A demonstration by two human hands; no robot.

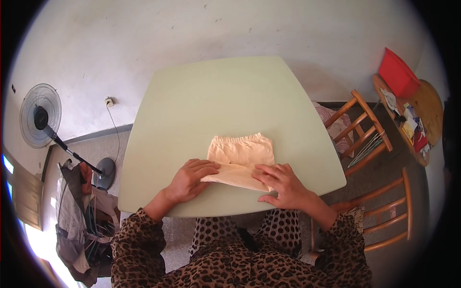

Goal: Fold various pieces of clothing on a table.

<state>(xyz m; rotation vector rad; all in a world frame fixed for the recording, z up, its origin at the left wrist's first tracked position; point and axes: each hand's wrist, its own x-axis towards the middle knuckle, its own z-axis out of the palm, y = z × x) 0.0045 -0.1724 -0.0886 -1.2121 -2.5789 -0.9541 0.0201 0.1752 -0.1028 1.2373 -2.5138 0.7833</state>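
A peach cloth garment [240, 150] with a gathered elastic waistband at its far edge lies on a pale green table [216, 97]. Its near part is turned over into a flat band across the front. My left hand [190, 179] grips the left end of that band, fingers on top and the thumb low at the edge. On the right end rest the fingers of my right hand [282, 183], spread over the fabric. The right thumb points inward over the tabletop, apart from the fingers. What lies under the folded layer is hidden.
A standing fan [41, 117] and a rack of hanging clothes [81, 216] stand at the left. Wooden chairs [363, 126] flank the table's right side. Farther right, a wooden table [430, 111] bears a red plastic bin [398, 73] and assorted small items. A wall rises behind.
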